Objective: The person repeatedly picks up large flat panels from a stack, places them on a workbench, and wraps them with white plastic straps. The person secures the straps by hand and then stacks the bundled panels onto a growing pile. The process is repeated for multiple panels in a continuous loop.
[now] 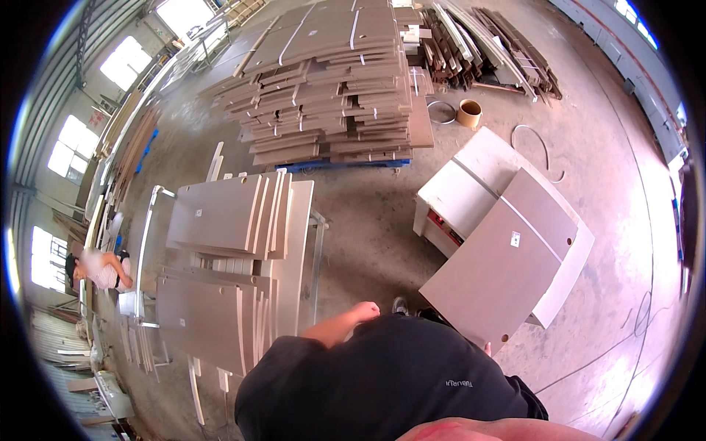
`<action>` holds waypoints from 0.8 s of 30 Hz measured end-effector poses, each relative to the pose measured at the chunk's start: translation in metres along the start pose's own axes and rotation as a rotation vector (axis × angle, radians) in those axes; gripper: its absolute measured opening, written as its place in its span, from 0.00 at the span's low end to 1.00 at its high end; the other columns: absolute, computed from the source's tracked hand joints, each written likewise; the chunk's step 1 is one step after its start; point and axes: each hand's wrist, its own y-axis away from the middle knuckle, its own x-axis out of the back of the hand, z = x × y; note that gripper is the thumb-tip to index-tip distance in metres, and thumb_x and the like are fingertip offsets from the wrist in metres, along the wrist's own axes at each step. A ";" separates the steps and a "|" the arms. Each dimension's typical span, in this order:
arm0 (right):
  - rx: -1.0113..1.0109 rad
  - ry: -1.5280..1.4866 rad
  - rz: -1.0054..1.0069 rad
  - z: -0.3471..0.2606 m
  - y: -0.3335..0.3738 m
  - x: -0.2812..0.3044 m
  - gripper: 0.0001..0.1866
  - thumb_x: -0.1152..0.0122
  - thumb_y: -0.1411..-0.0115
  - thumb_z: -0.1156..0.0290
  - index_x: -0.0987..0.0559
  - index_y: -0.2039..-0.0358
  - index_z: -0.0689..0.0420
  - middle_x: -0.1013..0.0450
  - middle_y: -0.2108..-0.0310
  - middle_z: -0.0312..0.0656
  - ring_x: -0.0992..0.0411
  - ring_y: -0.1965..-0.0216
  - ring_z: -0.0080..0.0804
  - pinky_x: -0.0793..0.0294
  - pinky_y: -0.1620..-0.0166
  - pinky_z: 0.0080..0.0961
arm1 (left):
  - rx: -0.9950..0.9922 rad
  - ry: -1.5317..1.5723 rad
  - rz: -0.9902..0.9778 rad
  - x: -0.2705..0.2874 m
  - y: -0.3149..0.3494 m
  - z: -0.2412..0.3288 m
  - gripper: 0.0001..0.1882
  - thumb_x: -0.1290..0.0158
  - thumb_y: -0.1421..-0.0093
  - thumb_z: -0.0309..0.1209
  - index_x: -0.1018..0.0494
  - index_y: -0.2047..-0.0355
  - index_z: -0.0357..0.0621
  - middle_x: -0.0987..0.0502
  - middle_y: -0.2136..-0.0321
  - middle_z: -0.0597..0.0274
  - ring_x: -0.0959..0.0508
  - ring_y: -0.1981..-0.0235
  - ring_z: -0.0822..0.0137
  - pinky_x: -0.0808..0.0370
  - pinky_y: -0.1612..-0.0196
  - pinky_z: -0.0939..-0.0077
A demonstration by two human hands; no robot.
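Note:
A large brown panel (500,250) with a small white sticker lies tilted across a white panel stack (471,184), overhanging it toward me. Only a sliver of my right hand (487,347) shows at the panel's near edge, gripping it; my black shirt hides the rest. My left hand (365,311) is curled into a fist beside my chest, above the floor, with nothing seen in it. It hangs between the trolley of panels and the brown panel.
A metal trolley (151,242) on my left carries several brown panels (220,213) standing on edge. A tall pallet stack of boards (331,88) stands ahead, with a cardboard drum (468,112) and strap loops beside it. Another person (103,268) works at far left.

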 end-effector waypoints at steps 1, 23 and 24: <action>-0.009 -0.010 -0.002 -0.001 0.002 0.000 0.47 0.42 0.45 0.25 0.34 0.35 0.46 0.33 0.46 0.39 0.33 0.50 0.42 0.25 0.52 0.48 | -0.007 0.006 -0.036 0.000 -0.007 -0.007 0.11 0.44 0.39 0.38 0.19 0.69 0.45 0.18 0.75 0.63 0.21 0.77 0.67 0.23 0.69 0.66; -0.171 -0.610 0.047 0.016 -0.021 0.017 0.46 0.38 0.39 0.38 0.38 0.31 0.56 0.40 0.31 0.51 0.39 0.33 0.48 0.41 0.31 0.50 | 0.271 0.701 -0.190 -0.020 -0.109 0.169 0.23 0.45 0.31 0.44 0.35 0.47 0.41 0.23 0.52 0.51 0.18 0.59 0.58 0.20 0.60 0.64; -0.156 -0.642 0.048 0.013 -0.007 0.012 0.46 0.37 0.38 0.40 0.39 0.31 0.57 0.40 0.31 0.52 0.39 0.33 0.49 0.43 0.29 0.51 | 0.287 0.715 -0.215 -0.016 -0.110 0.169 0.22 0.45 0.31 0.43 0.34 0.47 0.40 0.23 0.53 0.51 0.18 0.59 0.58 0.20 0.60 0.64</action>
